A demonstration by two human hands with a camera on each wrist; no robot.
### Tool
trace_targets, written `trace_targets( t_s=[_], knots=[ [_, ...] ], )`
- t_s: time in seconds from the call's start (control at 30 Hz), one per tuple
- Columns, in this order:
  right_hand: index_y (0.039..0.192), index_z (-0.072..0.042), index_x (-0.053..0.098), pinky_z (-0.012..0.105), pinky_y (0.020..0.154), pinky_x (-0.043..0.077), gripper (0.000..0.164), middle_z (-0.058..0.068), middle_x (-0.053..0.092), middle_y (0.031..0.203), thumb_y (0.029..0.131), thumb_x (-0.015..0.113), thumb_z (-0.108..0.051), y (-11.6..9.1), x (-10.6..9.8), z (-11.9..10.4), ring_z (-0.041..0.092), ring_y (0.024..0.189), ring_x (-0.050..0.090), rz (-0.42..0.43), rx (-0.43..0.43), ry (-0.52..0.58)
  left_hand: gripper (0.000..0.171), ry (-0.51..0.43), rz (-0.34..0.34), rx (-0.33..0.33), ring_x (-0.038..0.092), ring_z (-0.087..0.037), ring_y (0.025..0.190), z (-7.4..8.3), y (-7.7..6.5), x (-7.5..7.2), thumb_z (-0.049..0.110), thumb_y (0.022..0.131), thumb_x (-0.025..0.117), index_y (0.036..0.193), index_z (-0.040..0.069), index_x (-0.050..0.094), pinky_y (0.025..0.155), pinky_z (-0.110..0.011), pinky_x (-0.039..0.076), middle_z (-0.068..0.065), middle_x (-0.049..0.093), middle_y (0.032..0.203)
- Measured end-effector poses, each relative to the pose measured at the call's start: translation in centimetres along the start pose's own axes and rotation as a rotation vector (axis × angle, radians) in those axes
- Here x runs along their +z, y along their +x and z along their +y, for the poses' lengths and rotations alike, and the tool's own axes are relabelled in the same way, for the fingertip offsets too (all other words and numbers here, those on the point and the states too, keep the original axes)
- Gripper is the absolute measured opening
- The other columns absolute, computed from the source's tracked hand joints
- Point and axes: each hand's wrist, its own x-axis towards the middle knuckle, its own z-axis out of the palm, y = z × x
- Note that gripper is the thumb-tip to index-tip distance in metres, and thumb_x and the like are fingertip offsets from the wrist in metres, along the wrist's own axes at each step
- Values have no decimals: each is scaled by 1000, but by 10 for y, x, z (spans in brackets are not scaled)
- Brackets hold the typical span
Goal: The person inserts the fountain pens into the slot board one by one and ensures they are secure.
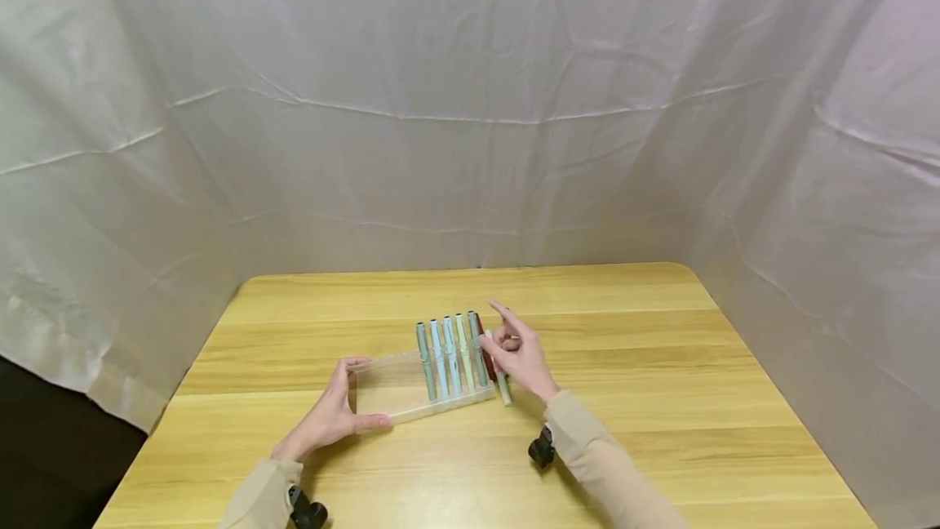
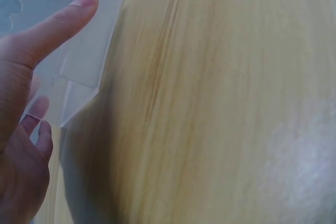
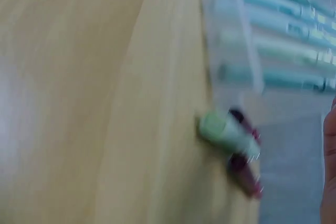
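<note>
My left hand [image 1: 334, 413] grips the left end of a clear plastic tray [image 1: 385, 388], its thumb along the near wall and its fingers round the far corner. Several capped pens lie side by side across the tray, among them a light blue pen [image 1: 439, 359] and a grey-green pen [image 1: 426, 362]. At the right end is a dark red pen [image 1: 481, 330], partly covered by my right hand [image 1: 521, 357]. This hand pinches a pale green pen [image 1: 503, 392] between thumb and fingers, with the index finger pointing away. In the blurred right wrist view, the pale green pen [image 3: 226, 132] overlaps dark red.
Everything is on a light wood-grain table [image 1: 631, 398]. A pale fabric curtain [image 1: 470, 170] hangs behind the table and along both sides. Each sleeve cuff has a black wrist camera [image 1: 542, 449] beside it.
</note>
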Motion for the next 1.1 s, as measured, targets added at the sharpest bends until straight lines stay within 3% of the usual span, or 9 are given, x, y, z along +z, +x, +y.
trace_targets(
  t_s=[0.07, 0.2, 0.4, 0.83, 0.97, 1.1],
  knots=[
    [150, -11, 45, 40, 39, 52, 61, 12, 57, 79, 94, 68, -6, 0, -7, 5, 32, 45, 55, 37, 64, 6, 106, 5, 5, -3, 32, -48, 143, -1, 0, 1, 32, 65, 94, 142, 1, 29, 121, -69, 22, -27, 35, 149],
    [150, -12, 45, 39, 43, 56, 62, 10, 57, 83, 94, 70, -6, 0, -20, 20, 26, 51, 59, 96, 195, -23, 106, 23, 19, 1, 34, -48, 142, -3, -1, 2, 34, 64, 94, 142, 1, 30, 119, -70, 25, -27, 36, 148],
    [154, -9, 37, 33, 51, 60, 70, 8, 57, 88, 93, 70, -6, 1, -34, 33, 20, 59, 61, 75, 329, -37, 107, 25, 30, -7, 35, -48, 142, -3, -1, 3, 33, 63, 95, 143, 2, 30, 117, -73, 26, -26, 37, 149],
    [153, -4, 37, 32, 52, 60, 68, 17, 64, 90, 93, 70, -6, 9, -49, 48, 16, 56, 61, -15, 334, -117, 105, 25, 68, 13, 40, -47, 138, 0, -3, 6, 30, 61, 95, 141, 2, 33, 117, -71, 29, -26, 41, 146],
    [155, -5, 34, 32, 50, 59, 72, 20, 65, 92, 93, 71, -7, 14, -53, 49, 15, 54, 60, -52, 374, -117, 104, 19, 83, 10, 40, -47, 138, 1, -4, 6, 29, 61, 95, 141, 4, 34, 116, -74, 28, -25, 41, 146],
    [156, -7, 31, 30, 47, 57, 76, 14, 64, 88, 92, 72, -10, 19, -58, 51, 12, 50, 57, -94, 424, -114, 104, 21, 94, 9, 41, -47, 138, 2, -5, 6, 29, 61, 95, 141, 5, 34, 114, -75, 28, -23, 41, 146]
  ],
)
